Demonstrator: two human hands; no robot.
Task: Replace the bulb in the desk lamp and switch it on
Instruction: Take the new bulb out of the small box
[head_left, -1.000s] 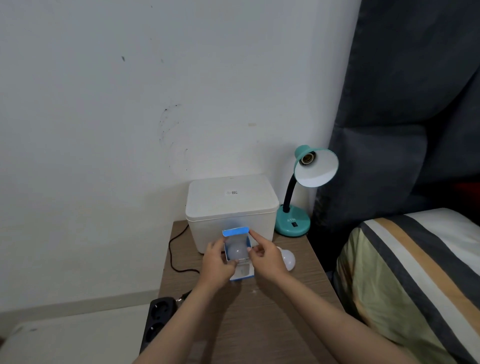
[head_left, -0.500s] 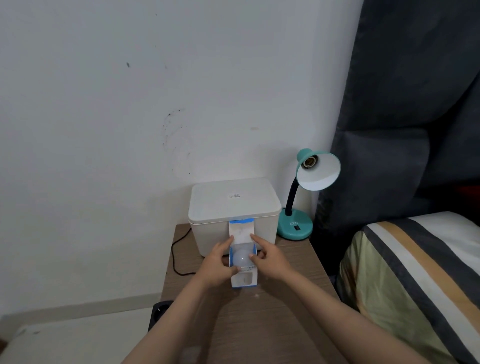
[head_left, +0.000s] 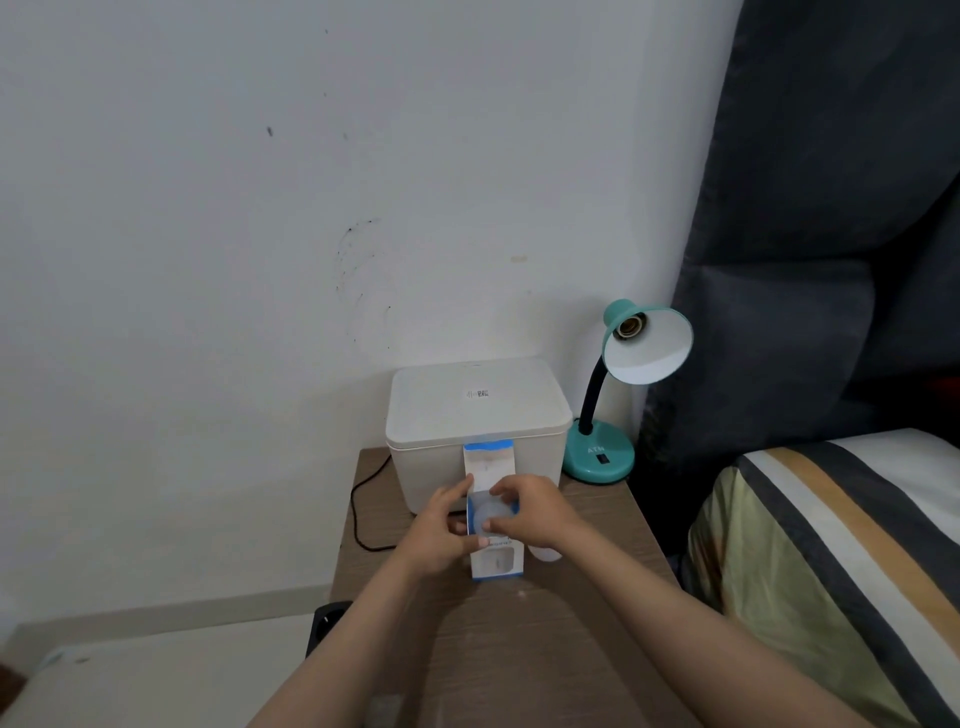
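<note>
right hand (head_left: 530, 512) now gripping bulb (head_left: 489, 513)

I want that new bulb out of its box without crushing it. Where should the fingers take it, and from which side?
Grip the new bulb by its round dome, coming from the box's open top end, where the flap stands up. The dome faces that opening; the right hand is already there while the left hand steadies the box.

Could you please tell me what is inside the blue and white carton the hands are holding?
A white bulb shows at the carton's open top, the right hand gripping it. Its base is hidden.
</note>
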